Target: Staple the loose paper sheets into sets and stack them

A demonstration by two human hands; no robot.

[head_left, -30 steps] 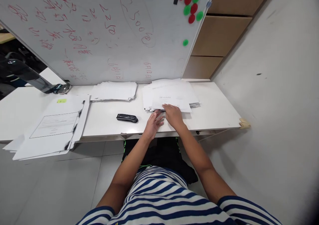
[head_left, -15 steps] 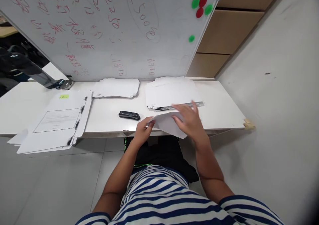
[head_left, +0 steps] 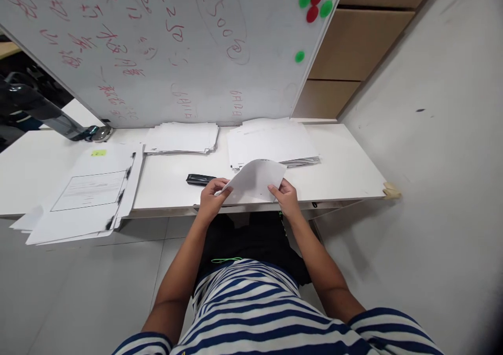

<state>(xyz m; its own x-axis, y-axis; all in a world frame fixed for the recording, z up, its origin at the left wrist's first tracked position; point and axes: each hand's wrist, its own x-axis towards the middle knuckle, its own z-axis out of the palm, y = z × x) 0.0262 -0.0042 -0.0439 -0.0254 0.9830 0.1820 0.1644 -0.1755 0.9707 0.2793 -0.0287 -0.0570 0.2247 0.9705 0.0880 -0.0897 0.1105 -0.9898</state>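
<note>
Between my hands, at the desk's front edge, a white sheet of paper (head_left: 255, 181) bows upward; whether it is one sheet or a few I cannot tell. My left hand (head_left: 213, 198) pinches its left end, thumb on top. Its right end is gripped by my right hand (head_left: 285, 195). Just behind my left fingers lies a black stapler (head_left: 199, 179), its right end hidden by them. Beyond the held paper rests a wide paper stack (head_left: 271, 139), its front edge partly covered. To its left is a smaller paper stack (head_left: 183, 136).
Papers with a black-framed print (head_left: 92, 192) and a yellow sticky note (head_left: 98, 153) overhang the white desk (head_left: 341, 172) at left. A whiteboard (head_left: 157, 82) with red writing and round magnets stands behind. Cardboard boxes (head_left: 338, 46) and a wall (head_left: 432, 187) bound the right. A dark bottle (head_left: 43, 106) lies tilted at far left.
My right hand has come down from near the wide stack and closed on the paper's right end. My left hand has shifted left, over part of the stapler. The paper now bows upward.
</note>
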